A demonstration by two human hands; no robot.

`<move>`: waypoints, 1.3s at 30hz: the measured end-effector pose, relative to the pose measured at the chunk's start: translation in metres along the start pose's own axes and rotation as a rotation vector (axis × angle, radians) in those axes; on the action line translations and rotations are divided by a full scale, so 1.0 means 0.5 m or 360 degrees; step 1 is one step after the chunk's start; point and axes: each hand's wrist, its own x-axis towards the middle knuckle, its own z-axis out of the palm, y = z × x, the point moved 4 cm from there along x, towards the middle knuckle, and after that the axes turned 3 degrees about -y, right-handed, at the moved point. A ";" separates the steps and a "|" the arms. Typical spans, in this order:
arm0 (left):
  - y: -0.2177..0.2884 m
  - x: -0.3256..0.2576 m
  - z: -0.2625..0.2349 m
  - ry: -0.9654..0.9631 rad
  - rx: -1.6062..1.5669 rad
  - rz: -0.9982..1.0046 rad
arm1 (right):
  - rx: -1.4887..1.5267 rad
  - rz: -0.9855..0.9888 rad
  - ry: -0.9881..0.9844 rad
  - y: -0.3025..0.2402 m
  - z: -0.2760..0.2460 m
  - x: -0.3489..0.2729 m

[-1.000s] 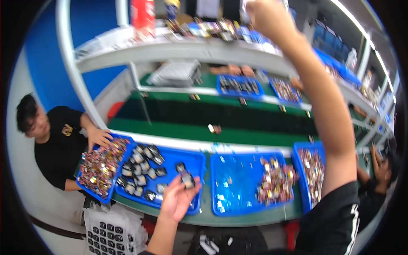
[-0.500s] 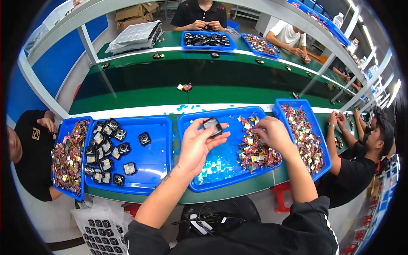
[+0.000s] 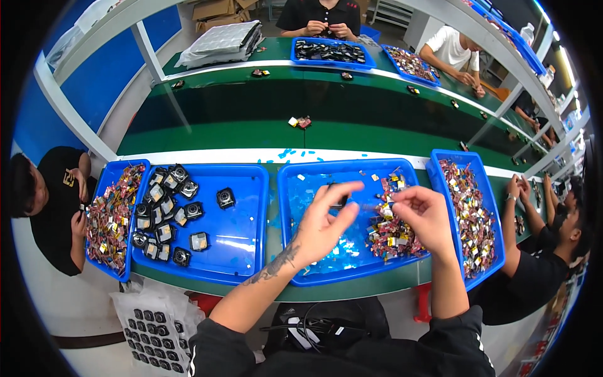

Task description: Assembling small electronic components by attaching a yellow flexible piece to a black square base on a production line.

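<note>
My left hand [image 3: 320, 223] is over the middle blue tray [image 3: 298, 278], thumb and forefinger stretched out. A black square module [image 3: 340, 202] sits in that hand, mostly hidden behind the fingers. My right hand [image 3: 426, 217] is beside it, thumb and fingertips pinched together. A thin, blurred bit shows at those fingertips, too small to name. Below the right hand lies a heap of small red and yellow wired parts [image 3: 392, 237] in the tray's right side. Small pieces of blue film [image 3: 339, 248] are scattered over the tray bottom.
A blue tray [image 3: 251, 220] on the left holds several black modules [image 3: 166, 204]. Narrower blue bins of wired parts [image 3: 113, 220] [image 3: 468, 220] flank the trays. Ahead runs a green conveyor [image 3: 239, 135] with a loose wired part [image 3: 300, 122]. Co-workers sit across and at both sides.
My left hand has turned, so the module is now mostly covered by its fingers. The right hand has come up off the heap and closer to the left. The whole view has shifted slightly.
</note>
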 end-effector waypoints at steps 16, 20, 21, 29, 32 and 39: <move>0.019 -0.023 0.035 -0.0225 0.0083 -0.0016 | 0.0683 0.0140 -0.0230 0.037 0.060 -0.065; 0.023 -0.023 0.035 -0.0184 0.0018 0.0028 | 0.0936 0.0231 -0.0350 0.051 0.063 -0.063; 0.023 -0.023 0.036 -0.0209 -0.0015 0.0014 | 0.0940 0.0230 -0.0344 0.057 0.063 -0.061; 0.009 -0.025 0.031 -0.0147 -0.0072 0.0018 | 0.0841 0.0213 -0.0252 0.030 0.080 -0.070; 0.008 -0.026 0.030 -0.0118 -0.0071 -0.0005 | 0.0612 0.0120 -0.0227 0.027 0.082 -0.068; 0.017 -0.024 0.029 -0.0200 0.0019 0.0027 | 0.1136 0.0394 -0.0646 0.053 0.085 -0.051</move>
